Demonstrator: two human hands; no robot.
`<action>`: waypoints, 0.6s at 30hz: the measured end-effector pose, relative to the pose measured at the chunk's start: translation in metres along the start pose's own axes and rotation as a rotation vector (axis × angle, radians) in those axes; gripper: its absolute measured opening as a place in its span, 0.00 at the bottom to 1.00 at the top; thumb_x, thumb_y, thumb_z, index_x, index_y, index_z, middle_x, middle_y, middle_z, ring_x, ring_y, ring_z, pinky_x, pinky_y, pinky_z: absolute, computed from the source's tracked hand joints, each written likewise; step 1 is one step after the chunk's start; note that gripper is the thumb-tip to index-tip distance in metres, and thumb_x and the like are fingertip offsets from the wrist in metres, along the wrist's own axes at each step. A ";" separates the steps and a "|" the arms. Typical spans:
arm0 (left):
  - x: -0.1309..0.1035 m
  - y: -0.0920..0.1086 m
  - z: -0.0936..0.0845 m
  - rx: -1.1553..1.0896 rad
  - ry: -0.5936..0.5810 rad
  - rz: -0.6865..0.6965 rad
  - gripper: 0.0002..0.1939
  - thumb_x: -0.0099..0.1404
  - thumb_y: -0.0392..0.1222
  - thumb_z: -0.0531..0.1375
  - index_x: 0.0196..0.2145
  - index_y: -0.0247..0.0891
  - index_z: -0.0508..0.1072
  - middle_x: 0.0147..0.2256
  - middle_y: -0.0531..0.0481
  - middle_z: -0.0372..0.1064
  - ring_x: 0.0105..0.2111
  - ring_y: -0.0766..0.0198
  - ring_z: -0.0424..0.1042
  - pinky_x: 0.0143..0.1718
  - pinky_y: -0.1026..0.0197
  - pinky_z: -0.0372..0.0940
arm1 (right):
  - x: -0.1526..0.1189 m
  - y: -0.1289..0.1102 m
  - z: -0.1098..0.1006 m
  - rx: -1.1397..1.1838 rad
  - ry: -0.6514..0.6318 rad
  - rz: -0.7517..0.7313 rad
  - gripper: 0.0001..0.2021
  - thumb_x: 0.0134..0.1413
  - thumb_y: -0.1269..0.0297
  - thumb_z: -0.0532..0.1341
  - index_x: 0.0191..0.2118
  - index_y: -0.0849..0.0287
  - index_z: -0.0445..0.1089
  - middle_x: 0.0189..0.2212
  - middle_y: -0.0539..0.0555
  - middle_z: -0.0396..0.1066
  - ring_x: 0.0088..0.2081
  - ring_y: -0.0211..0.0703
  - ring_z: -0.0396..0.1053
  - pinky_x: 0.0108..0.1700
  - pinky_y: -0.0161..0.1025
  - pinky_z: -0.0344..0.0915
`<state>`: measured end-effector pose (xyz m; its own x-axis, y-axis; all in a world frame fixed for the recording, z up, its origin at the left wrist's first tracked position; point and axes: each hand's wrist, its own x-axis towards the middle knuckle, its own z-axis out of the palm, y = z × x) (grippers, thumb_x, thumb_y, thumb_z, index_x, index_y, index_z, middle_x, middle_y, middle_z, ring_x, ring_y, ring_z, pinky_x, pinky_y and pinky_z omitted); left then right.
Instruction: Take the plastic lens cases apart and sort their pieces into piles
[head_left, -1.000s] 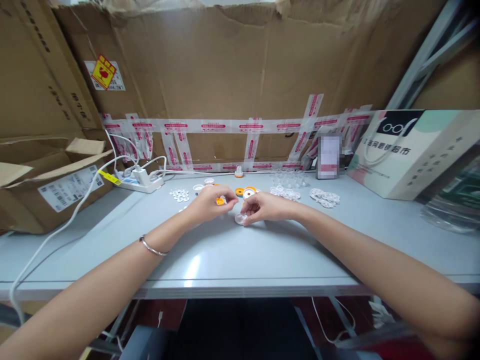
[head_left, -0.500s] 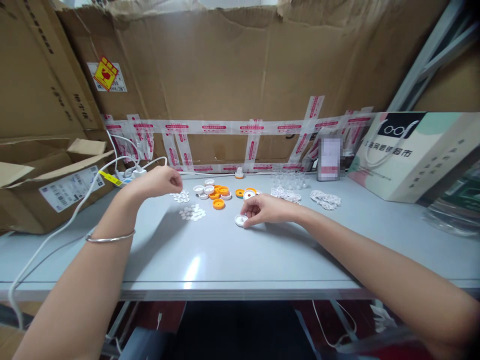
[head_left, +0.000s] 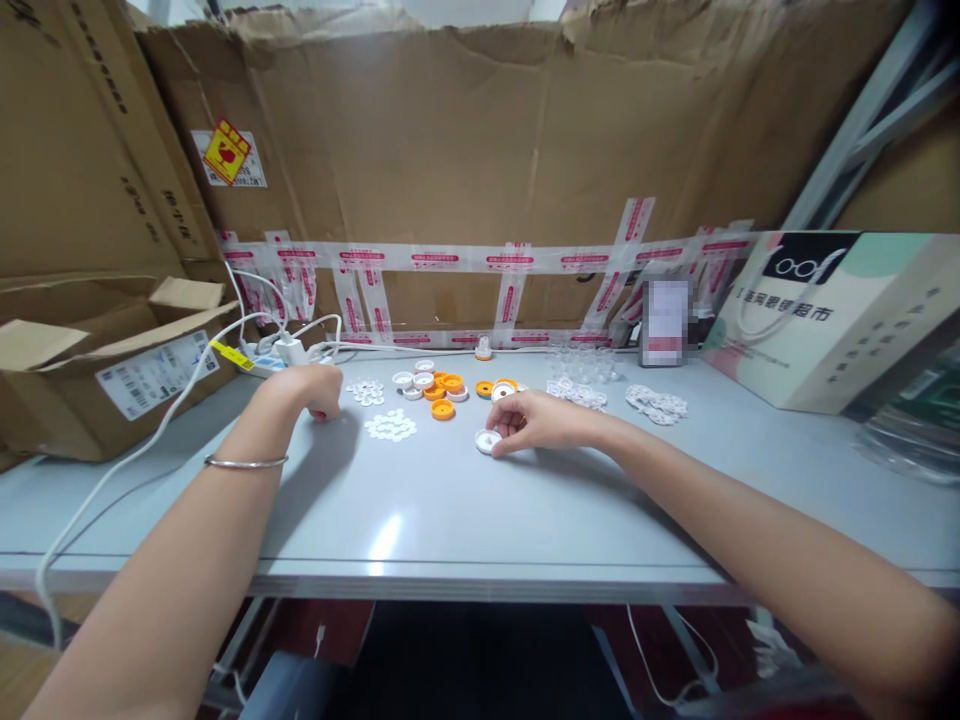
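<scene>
My right hand (head_left: 529,420) pinches the rim of a white round cap (head_left: 487,441) that lies on the grey table (head_left: 420,510). My left hand (head_left: 321,390) is low over the table at the left, its fingers curled; what they hold, if anything, is hidden. Right of it lie small white pieces (head_left: 366,392) and a pile of thin white discs (head_left: 391,426). Orange caps (head_left: 442,409) and white caps (head_left: 424,381) are grouped at the centre. Just behind my right hand are an orange cap (head_left: 485,389) and a white-and-orange one.
Clear plastic parts (head_left: 585,365) and patterned white pieces (head_left: 656,404) lie at the right. Behind them stand a phone (head_left: 665,322) and a paper bag (head_left: 795,320). An open carton (head_left: 90,390), cables and a power strip are at the left.
My left hand has moved down and left, away from the small white pieces, to near the table. My right hand keeps its hold on the white cap. The view has shifted slightly.
</scene>
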<state>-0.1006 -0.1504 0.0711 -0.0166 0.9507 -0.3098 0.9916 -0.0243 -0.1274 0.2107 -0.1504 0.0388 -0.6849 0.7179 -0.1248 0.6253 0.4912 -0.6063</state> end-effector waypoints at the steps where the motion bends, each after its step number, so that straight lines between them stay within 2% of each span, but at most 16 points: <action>1: -0.001 0.000 0.000 -0.011 -0.003 0.013 0.03 0.38 0.33 0.56 0.11 0.33 0.66 0.16 0.45 0.66 0.20 0.60 0.64 0.23 0.61 0.57 | -0.001 -0.001 -0.001 0.007 0.002 0.000 0.20 0.37 0.55 0.64 0.38 0.60 0.69 0.31 0.52 0.69 0.32 0.37 0.65 0.31 0.32 0.60; 5: -0.001 -0.004 -0.001 -0.038 -0.006 -0.011 0.05 0.41 0.37 0.58 0.13 0.34 0.67 0.18 0.47 0.68 0.21 0.62 0.65 0.24 0.63 0.57 | -0.006 -0.004 -0.011 0.073 0.043 0.010 0.23 0.36 0.52 0.64 0.39 0.61 0.69 0.32 0.53 0.69 0.33 0.38 0.65 0.33 0.33 0.60; 7: 0.000 -0.002 -0.004 -0.023 0.020 -0.041 0.08 0.44 0.40 0.57 0.14 0.34 0.69 0.20 0.46 0.70 0.22 0.62 0.66 0.24 0.64 0.57 | -0.008 -0.003 -0.019 0.102 0.118 0.027 0.23 0.37 0.52 0.64 0.40 0.61 0.69 0.32 0.53 0.69 0.33 0.38 0.65 0.33 0.33 0.60; 10: -0.001 0.016 -0.005 -0.009 0.236 0.035 0.14 0.52 0.47 0.55 0.18 0.35 0.70 0.22 0.45 0.70 0.23 0.62 0.66 0.23 0.63 0.55 | -0.009 0.002 -0.031 0.073 0.292 0.065 0.22 0.38 0.51 0.63 0.39 0.61 0.68 0.31 0.53 0.69 0.31 0.37 0.65 0.31 0.32 0.59; 13: -0.005 0.053 0.002 -0.073 0.534 0.337 0.15 0.59 0.46 0.50 0.25 0.35 0.71 0.26 0.46 0.70 0.25 0.63 0.66 0.26 0.63 0.56 | -0.007 0.011 -0.038 -0.033 0.410 0.104 0.21 0.39 0.52 0.62 0.38 0.61 0.68 0.29 0.52 0.68 0.30 0.37 0.64 0.29 0.32 0.59; 14: -0.008 0.066 0.006 -0.122 0.564 0.490 0.14 0.61 0.44 0.50 0.28 0.35 0.71 0.28 0.46 0.70 0.27 0.64 0.66 0.28 0.64 0.57 | -0.007 0.015 -0.039 -0.082 0.418 0.124 0.20 0.39 0.52 0.62 0.38 0.61 0.68 0.29 0.52 0.69 0.30 0.38 0.64 0.29 0.33 0.58; 16: -0.012 0.090 0.014 -0.192 0.549 0.743 0.12 0.63 0.42 0.49 0.35 0.36 0.71 0.34 0.46 0.70 0.33 0.64 0.67 0.34 0.63 0.60 | -0.006 0.022 -0.042 -0.192 0.382 0.172 0.19 0.38 0.53 0.62 0.36 0.60 0.68 0.30 0.53 0.69 0.29 0.38 0.64 0.29 0.33 0.58; 18: -0.015 0.106 0.023 -0.237 0.559 0.865 0.13 0.64 0.42 0.50 0.41 0.36 0.69 0.39 0.46 0.68 0.37 0.63 0.67 0.38 0.62 0.60 | -0.006 0.028 -0.044 -0.276 0.317 0.218 0.18 0.37 0.54 0.63 0.34 0.60 0.69 0.30 0.53 0.70 0.29 0.39 0.65 0.28 0.34 0.58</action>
<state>0.0020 -0.1747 0.0410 0.7099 0.6469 0.2785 0.6378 -0.7582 0.1357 0.2488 -0.1193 0.0578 -0.4052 0.9131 0.0459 0.8476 0.3940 -0.3554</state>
